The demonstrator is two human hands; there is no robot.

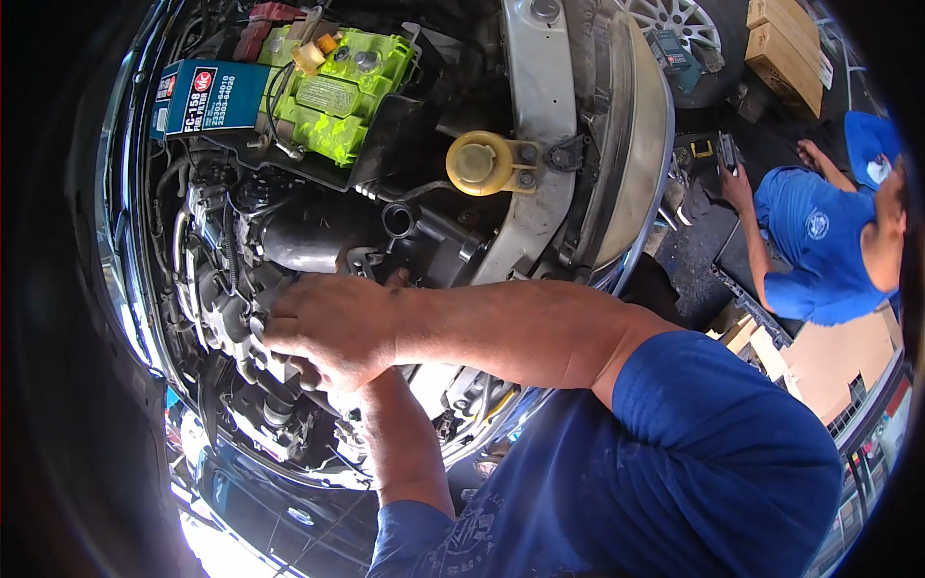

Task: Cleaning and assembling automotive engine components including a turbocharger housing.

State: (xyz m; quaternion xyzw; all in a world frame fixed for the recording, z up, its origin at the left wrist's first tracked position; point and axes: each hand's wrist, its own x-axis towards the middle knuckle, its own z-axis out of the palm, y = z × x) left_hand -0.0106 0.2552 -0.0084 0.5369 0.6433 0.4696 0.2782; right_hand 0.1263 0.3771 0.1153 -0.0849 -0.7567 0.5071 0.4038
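Note:
My right hand reaches across the open engine bay with its fingers curled down over the metal parts of the engine. Whatever lies under those fingers is hidden. My left forearm comes up from below and passes beneath my right wrist, which covers the left hand. One fingertip shows just beyond that wrist; whose it is I cannot make out. Close to my right hand runs a wide black air hose, with an open round black neck to its right.
A yellow-green battery carries a small cream and orange part; a blue box lies beside it. A yellow reservoir stands near the headlight. At right, a co-worker in blue handles something beside a wheel and wooden boxes.

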